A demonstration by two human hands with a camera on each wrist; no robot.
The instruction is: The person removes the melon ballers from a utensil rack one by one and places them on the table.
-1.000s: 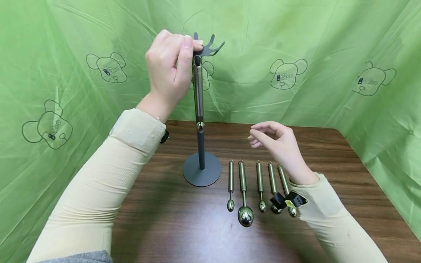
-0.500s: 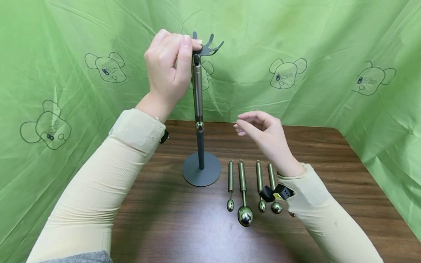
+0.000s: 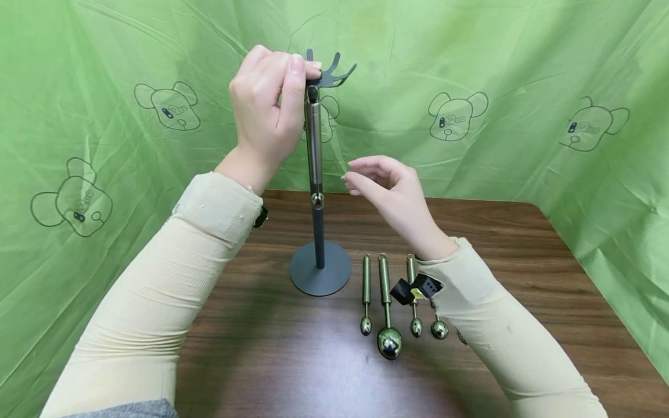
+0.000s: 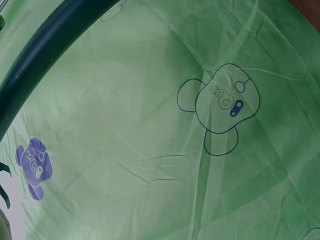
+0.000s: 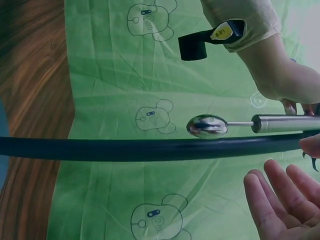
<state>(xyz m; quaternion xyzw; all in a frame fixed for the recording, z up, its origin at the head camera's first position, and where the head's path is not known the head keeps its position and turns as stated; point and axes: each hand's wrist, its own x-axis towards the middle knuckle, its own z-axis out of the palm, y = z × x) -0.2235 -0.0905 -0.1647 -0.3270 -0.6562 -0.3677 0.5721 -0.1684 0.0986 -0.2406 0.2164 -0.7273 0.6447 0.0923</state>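
My left hand (image 3: 263, 98) grips the hooked top of a dark grey utensil stand (image 3: 319, 232), with thumb and forefinger at the hooks. A steel scoop (image 3: 315, 145) hangs from the stand, thick handle up and small rounded bowl down. To the right of the pole, my right hand (image 3: 394, 188) is raised in the air, fingers loosely bent and holding nothing. In the right wrist view, that hand's fingers (image 5: 274, 187) show on one side of the pole (image 5: 150, 150); the hanging scoop's bowl (image 5: 207, 126) is on the other.
Several more steel scoops lie in a row on the wooden table (image 3: 251, 337), among them a large-bowled scoop (image 3: 389, 342); my right forearm partly covers the rightmost ones. A green curtain (image 3: 387, 52) with bear-like drawings surrounds the table.
My right hand has moved left and up toward the stand's pole, its forearm sweeping over the scoops on the right. The left hand and the hanging scoop have stayed in place.
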